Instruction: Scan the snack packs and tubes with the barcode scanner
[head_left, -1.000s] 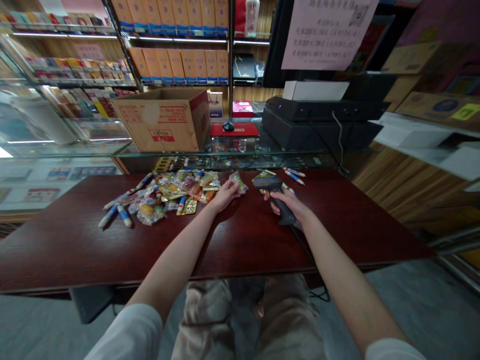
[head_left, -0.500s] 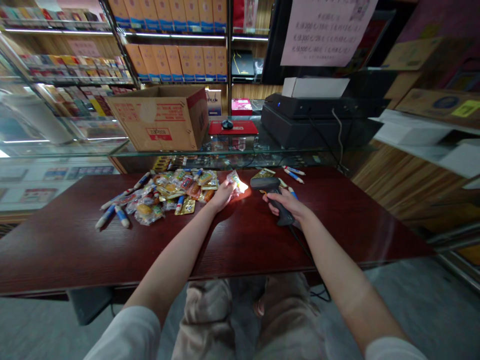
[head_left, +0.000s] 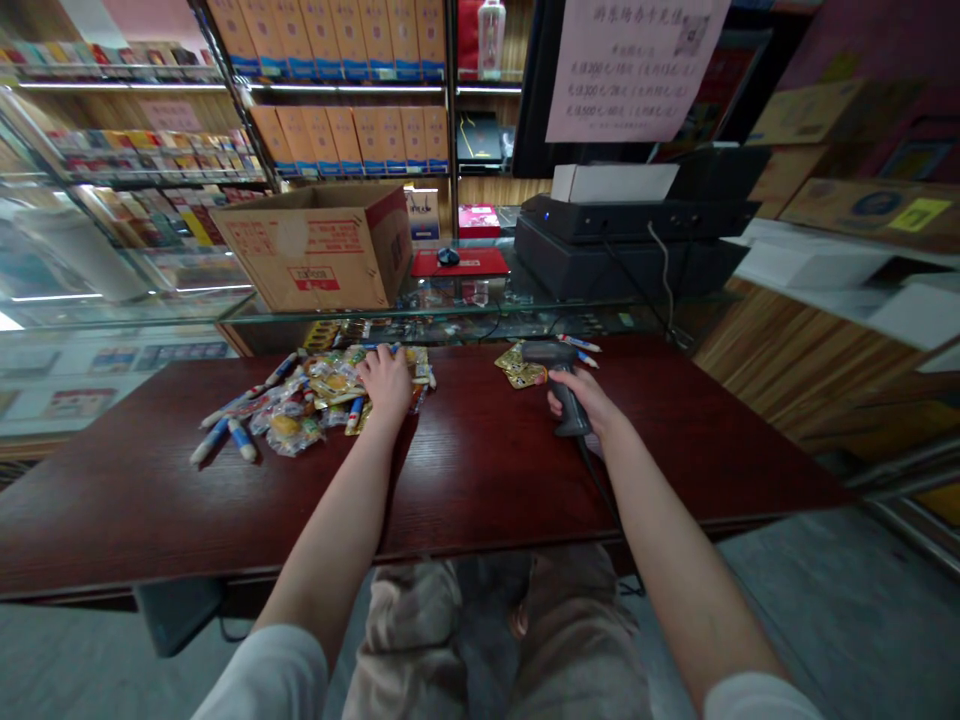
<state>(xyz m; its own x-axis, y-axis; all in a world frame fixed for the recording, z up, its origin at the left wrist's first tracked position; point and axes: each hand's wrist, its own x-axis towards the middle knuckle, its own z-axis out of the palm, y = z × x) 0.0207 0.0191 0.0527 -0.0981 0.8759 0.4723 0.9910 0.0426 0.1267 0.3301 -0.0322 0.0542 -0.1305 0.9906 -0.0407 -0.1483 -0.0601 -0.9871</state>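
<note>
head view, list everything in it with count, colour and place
desk: one, dark red, centre
wrapped snacks: many, yellow, gold and clear, piled on the desk's left
scanner: one, dark grey, over the desk's right half
sticks: several, blue and white, around the pile and beyond the scanner
gold packets: at least two, gold, beside the scanner
cardboard box: one, brown, behind the pile
mat: one, red, right of the box
mouse: one, black, on the mat
notice: one, pink, upper right
orange boxes: two rows, orange and blue, background
left hand: one, bare, on the pile
right hand: one, bare, gripping the scanner
</note>
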